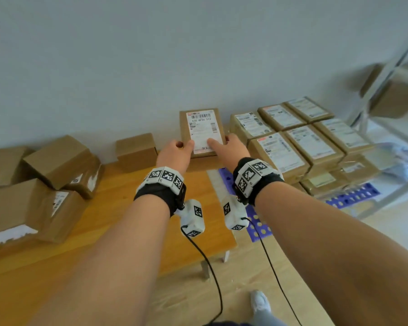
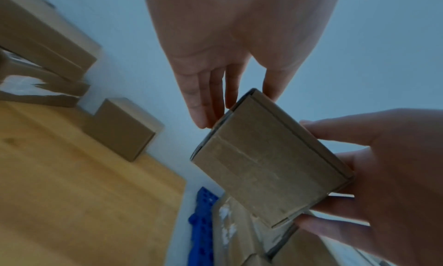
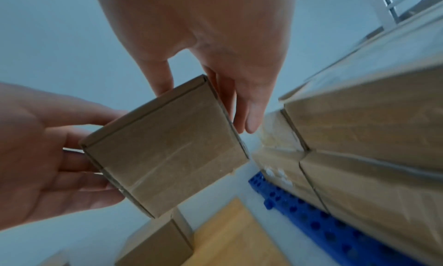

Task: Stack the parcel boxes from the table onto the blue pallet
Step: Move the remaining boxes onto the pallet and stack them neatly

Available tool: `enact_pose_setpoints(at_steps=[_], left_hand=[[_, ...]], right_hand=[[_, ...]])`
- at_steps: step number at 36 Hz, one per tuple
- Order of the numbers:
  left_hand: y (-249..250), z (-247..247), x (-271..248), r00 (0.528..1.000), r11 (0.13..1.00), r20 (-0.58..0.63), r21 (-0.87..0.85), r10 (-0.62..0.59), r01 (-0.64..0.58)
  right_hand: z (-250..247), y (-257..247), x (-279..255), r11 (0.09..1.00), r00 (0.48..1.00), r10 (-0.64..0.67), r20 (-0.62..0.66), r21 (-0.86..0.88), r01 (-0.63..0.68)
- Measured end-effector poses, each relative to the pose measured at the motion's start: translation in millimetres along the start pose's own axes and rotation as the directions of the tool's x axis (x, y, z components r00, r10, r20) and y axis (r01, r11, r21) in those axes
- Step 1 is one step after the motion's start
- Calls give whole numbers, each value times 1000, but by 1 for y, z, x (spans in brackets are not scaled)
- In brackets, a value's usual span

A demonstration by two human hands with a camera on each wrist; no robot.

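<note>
Both hands hold one brown parcel box [image 1: 201, 130] with a white shipping label on top, lifted over the table's far right corner. My left hand [image 1: 184, 145] grips its left side, thumb on the label; from below, the left hand [image 2: 227, 99] lays its fingers on the box [image 2: 268, 160]. My right hand [image 1: 219, 142] grips the right side in the same way, its fingers [image 3: 242, 109] along the box [image 3: 167, 145]. The blue pallet [image 1: 353, 197] lies on the floor to the right, with several labelled boxes [image 1: 292, 147] stacked on it close beside the held box.
The wooden table [image 1: 104, 231] carries several more brown boxes [image 1: 54, 158] at its left and one small box [image 1: 137, 151] by the wall. A metal shelf rack [image 1: 386, 74] with boxes stands at the far right. A shoe [image 1: 259, 302] shows on the floor below.
</note>
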State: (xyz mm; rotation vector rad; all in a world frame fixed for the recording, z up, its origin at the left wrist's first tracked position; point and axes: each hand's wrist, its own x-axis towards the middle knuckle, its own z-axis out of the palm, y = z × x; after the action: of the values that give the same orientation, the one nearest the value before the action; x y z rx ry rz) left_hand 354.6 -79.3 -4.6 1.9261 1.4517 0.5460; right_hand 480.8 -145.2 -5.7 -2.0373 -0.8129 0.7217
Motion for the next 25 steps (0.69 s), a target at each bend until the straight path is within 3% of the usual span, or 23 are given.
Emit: enact_pose_setpoints(at_steps=[4, 14, 25], left_hand=[[42, 13, 14, 999, 998, -19, -54, 35, -36], [127, 78, 47, 998, 992, -42, -119, 48, -52], [164, 139, 59, 1000, 989, 26, -147, -5, 9]], right_hand=[[-42, -7, 18, 998, 997, -53, -61, 13, 54], [-138, 3, 83, 991, 992, -123, -40, -56, 120], [-175, 37, 135, 995, 996, -79, 40, -52, 81]])
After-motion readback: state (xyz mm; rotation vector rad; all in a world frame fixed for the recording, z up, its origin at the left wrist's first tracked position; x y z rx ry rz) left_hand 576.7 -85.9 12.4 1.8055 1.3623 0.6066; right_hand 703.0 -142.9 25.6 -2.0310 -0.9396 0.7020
